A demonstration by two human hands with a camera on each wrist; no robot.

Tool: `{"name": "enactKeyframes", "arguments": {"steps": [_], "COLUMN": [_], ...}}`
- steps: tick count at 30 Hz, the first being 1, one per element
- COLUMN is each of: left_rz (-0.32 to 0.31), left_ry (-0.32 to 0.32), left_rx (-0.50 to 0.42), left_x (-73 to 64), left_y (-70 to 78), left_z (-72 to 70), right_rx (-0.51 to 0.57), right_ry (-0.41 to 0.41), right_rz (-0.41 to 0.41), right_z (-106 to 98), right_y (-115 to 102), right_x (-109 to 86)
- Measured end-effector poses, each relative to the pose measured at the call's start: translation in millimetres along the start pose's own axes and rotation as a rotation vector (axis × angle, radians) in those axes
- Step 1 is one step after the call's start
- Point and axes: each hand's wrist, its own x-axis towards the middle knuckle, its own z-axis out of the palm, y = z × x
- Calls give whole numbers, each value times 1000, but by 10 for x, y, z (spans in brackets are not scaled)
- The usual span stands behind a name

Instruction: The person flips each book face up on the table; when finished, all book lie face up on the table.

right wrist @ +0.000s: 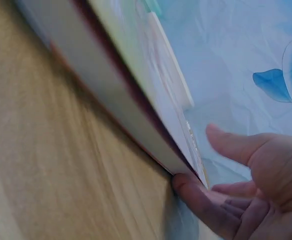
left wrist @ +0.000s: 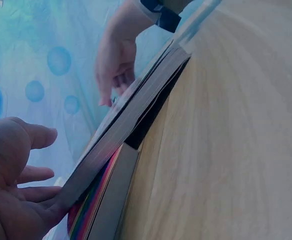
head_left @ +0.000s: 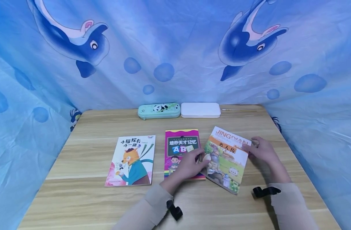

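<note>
A book with an old bearded figure on its cover, marked JINGDIAN, lies aslant between the two hands. Its left part overlaps a pink ABC book. My left hand touches the aslant book's left edge, and in the left wrist view its thumb stands apart from the cover. At the upper right corner is my right hand. One right finger touches the lower edge there, while the thumb is raised away in the right wrist view. The pink book's page edges show beneath the upper book.
An orange-cat picture book lies at the left. Along the back stand a green panda pencil case, a white case and a thin brush-like stick. A blue dolphin-patterned curtain surrounds the wooden table.
</note>
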Motion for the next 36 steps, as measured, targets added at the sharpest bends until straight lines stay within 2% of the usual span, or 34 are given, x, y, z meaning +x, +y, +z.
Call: {"name": "enactKeyframes", "arguments": {"steps": [3,7,14,20,28,36], "left_rz": [7,30,47,58,41,30], "left_ry": [-26,-63,-84,-77,-125,-125], "left_rx": [15,1,-34,9,32,43], "left_x": [-8,-21,-38,-39,-48,-26], "left_y": [32,52,53,96,128,135], "left_z": [41,92,140,199,285,309], "right_rx": [38,24,-27,-29,-20,-1], "right_ry": [29,7,-61,-21,-28,-28], "right_rz": [-50,-93,-54,-73,-69,-47], "right_z": [4,36,62,73,65,48], "right_y": [1,-9,-66,-77,-59,-74], "right_x": [26,34,-4,85,238,268]}}
